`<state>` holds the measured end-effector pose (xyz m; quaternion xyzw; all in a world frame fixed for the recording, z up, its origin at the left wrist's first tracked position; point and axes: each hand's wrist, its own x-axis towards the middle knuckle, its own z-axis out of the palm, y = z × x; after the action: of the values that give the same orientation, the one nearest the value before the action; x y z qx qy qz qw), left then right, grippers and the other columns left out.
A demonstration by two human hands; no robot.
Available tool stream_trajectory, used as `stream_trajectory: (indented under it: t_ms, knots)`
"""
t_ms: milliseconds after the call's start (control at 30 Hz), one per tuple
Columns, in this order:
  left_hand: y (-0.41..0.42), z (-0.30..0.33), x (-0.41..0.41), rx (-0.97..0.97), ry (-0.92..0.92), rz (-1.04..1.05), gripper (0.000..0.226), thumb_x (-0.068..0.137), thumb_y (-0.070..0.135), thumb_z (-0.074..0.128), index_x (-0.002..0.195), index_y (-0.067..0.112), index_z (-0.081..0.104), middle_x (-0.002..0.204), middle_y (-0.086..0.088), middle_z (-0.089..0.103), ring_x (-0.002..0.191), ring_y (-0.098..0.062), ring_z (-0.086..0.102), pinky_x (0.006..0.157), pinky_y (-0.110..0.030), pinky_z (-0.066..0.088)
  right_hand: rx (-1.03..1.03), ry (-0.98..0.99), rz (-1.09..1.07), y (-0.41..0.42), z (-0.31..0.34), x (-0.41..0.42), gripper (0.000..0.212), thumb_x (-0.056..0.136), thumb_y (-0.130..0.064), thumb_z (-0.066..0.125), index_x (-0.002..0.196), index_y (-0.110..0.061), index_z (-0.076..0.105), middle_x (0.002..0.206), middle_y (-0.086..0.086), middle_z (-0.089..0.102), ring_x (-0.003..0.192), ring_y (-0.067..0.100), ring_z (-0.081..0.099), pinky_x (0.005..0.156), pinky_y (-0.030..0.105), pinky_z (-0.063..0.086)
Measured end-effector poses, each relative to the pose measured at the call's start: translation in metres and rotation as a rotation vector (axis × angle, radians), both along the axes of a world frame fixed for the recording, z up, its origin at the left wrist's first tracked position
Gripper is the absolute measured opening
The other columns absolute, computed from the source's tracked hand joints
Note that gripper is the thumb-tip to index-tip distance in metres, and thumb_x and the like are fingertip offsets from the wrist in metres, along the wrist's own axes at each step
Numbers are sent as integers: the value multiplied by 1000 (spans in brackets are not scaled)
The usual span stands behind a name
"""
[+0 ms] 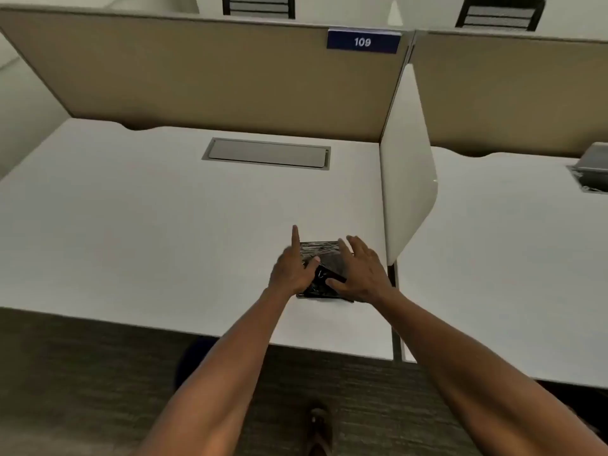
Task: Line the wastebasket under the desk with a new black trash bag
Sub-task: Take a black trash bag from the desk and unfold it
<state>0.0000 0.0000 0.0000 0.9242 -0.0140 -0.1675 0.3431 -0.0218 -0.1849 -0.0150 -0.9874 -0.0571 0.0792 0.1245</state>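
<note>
White and smooth, the desk fills most of the cubicle, backed by a tan fabric partition that carries a blue plate numbered 109. A grey rectangular cable hatch sits flush in the desktop, and a white rounded divider stands along the desk's right edge. Near that divider, close to the front edge, lies the folded black trash bag, a flat, glossy, crinkled square of plastic. Both bare forearms reach straight out over the dark, streaked carpet to meet at it. The left hand rests at the bag's left side with the index finger pointing straight ahead and the thumb pressed onto the plastic; it touches the bag but does not enclose it. The right hand lies along the right side, fingers spread and raised, thumb reaching inward onto a loose fold, also unclenched. A foot in a sandal shows on the carpet below. The wastebasket itself I cannot make out.
</note>
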Motion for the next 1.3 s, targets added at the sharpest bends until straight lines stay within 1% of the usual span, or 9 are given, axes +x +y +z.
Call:
stream_trajectory:
  t_ms: [233, 433, 600, 733, 867, 967, 1100, 1200, 1300]
  knots:
    - [-20, -28, -3, -359, 265, 187, 79, 101, 55, 50, 164, 39, 5, 144, -3, 63, 129, -26, 62, 101, -36, 51, 8, 123, -16, 4, -39, 9, 105, 83, -53, 73, 164, -22, 12, 169, 16, 24, 155, 37, 25, 124, 53, 26]
    - [-16, -40, -4, -440, 205, 283, 73, 103, 49, 49, 164, 38, 11, 140, 2, 65, 123, -20, 62, 103, -35, 50, 77, -42, -84, 9, -49, 16, 60, 93, -25, 58, 152, -19, 47, 150, 6, 58, 136, 31, 53, 109, 44, 43]
    - [-4, -47, -12, -445, 162, 393, 77, 100, 33, 63, 164, 29, 20, 151, -3, 53, 134, -21, 54, 103, -32, 49, 316, -250, -227, 3, -35, 19, 39, 93, -21, 60, 131, -22, 67, 122, 3, 76, 108, 29, 70, 87, 37, 54]
    - [3, -45, -21, -494, 157, 366, 79, 90, 45, 74, 157, 31, 35, 150, 1, 52, 134, -17, 52, 106, -32, 48, 532, -291, -290, -5, -15, 13, 32, 91, -23, 63, 121, -30, 74, 109, -9, 80, 96, 13, 73, 81, 28, 56]
    - [12, -30, -31, -592, 156, 306, 93, 78, 52, 84, 157, 38, 35, 140, 12, 56, 128, -11, 56, 105, -28, 49, 813, -127, -356, -10, 4, 4, 17, 90, -25, 66, 101, -30, 79, 88, -13, 79, 83, 4, 73, 75, 27, 59]
    - [31, -18, -39, -618, 142, 245, 87, 82, 31, 86, 155, 39, 40, 137, 11, 60, 124, -9, 62, 106, -32, 53, 994, 55, -382, -14, 18, -2, 10, 92, -28, 70, 95, -27, 80, 87, -1, 81, 84, 17, 78, 71, 32, 63]
    - [67, 6, -51, -618, 148, 118, 58, 82, 21, 86, 135, 29, 67, 122, 7, 76, 111, -7, 73, 102, -39, 57, 1196, 317, -354, -26, 36, -6, 18, 91, -29, 76, 101, -15, 80, 97, 17, 81, 95, 40, 77, 78, 44, 64]
    - [96, 25, -65, -701, 244, 56, 45, 83, 23, 85, 126, 24, 74, 118, 0, 79, 111, -18, 74, 100, -35, 58, 1255, 492, -293, -21, 46, -13, 46, 86, -37, 82, 111, 0, 73, 109, 30, 76, 101, 46, 74, 92, 56, 60]
    - [121, 37, -82, -777, 278, 109, 44, 90, 38, 72, 124, 10, 74, 122, -17, 76, 116, -26, 70, 104, -42, 53, 1335, 591, -254, -2, 58, -25, 70, 76, -48, 86, 118, 5, 67, 110, 27, 75, 98, 40, 74, 84, 49, 62]
